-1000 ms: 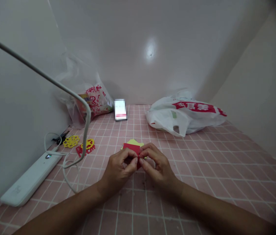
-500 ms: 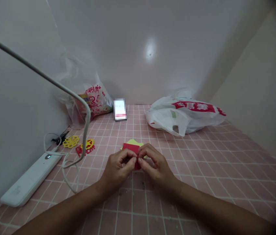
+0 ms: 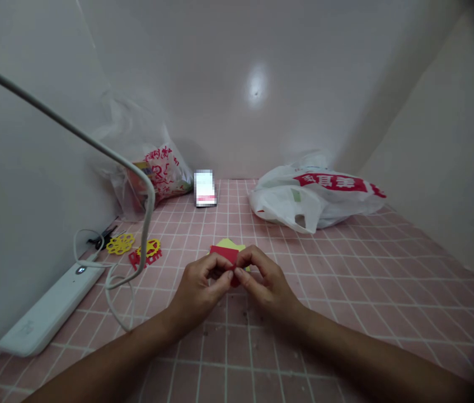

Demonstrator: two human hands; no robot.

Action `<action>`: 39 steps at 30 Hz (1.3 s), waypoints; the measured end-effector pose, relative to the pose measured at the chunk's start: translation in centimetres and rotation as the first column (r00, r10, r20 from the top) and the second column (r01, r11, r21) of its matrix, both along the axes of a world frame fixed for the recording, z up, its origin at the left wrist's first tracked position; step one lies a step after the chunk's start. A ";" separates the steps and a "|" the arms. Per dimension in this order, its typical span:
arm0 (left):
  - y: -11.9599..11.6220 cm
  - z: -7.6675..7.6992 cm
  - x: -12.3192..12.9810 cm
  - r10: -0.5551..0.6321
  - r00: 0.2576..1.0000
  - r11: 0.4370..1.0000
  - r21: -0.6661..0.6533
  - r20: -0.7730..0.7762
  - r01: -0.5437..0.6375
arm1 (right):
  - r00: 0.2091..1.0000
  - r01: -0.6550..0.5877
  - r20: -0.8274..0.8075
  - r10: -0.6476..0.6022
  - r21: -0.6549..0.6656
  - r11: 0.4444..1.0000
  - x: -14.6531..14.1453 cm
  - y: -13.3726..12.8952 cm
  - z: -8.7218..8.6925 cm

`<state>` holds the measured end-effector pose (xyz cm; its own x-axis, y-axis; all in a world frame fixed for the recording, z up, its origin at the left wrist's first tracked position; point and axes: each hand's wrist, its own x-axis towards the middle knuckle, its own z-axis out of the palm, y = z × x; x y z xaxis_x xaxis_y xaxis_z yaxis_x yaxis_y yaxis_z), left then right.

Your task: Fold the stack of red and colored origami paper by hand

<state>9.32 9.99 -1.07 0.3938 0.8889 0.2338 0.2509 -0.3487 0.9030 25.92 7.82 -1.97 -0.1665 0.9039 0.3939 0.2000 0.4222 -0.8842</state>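
Between the fingertips of both hands is a small piece of red paper (image 3: 235, 282), mostly covered by my thumbs and fingers. My left hand (image 3: 203, 284) pinches it from the left side. From the right, the thumb and forefinger of my right hand (image 3: 267, 284) close on it, nearly touching the left fingertips. Just beyond the fingers lies a red paper sheet (image 3: 224, 254); whether it joins the held piece cannot be made out. Yellow paper (image 3: 231, 244) shows from under it, partly hidden by my right hand.
Left, a white power strip (image 3: 52, 310) and cable (image 3: 148, 224) lie near yellow cut-outs (image 3: 121, 244) and red lettering (image 3: 135, 262). At the back stand a printed plastic bag (image 3: 167, 173), a lit phone (image 3: 205, 188) and a white bag (image 3: 291, 204). The table (image 3: 371, 291) has a pink grid cover.
My fingertips have shifted slightly on the held red paper, and less of it shows below my thumbs. The whole view has moved a little; other things stay put.
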 end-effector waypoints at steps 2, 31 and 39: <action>0.1 0.0 -0.1 0.007 0.999 0.999 0.034 -0.044 -0.006 | 1.000 0.007 0.024 -0.008 0.022 1.000 0.1 0.0 -0.1; 0.4 -0.2 -0.3 0.001 0.994 1.000 0.022 0.110 -0.003 | 0.994 -0.043 -0.104 0.027 -0.155 0.987 0.3 0.6 -0.4; 0.6 0.1 -0.3 -0.002 1.000 0.970 0.244 -0.015 0.006 | 0.999 -0.005 0.034 0.005 -0.019 1.000 0.4 0.2 -0.2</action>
<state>8.98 10.55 -1.01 0.4023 0.8040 0.4378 0.2611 -0.5592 0.7869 26.29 8.00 -2.12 -0.1839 0.9103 0.3709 0.2278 0.4066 -0.8847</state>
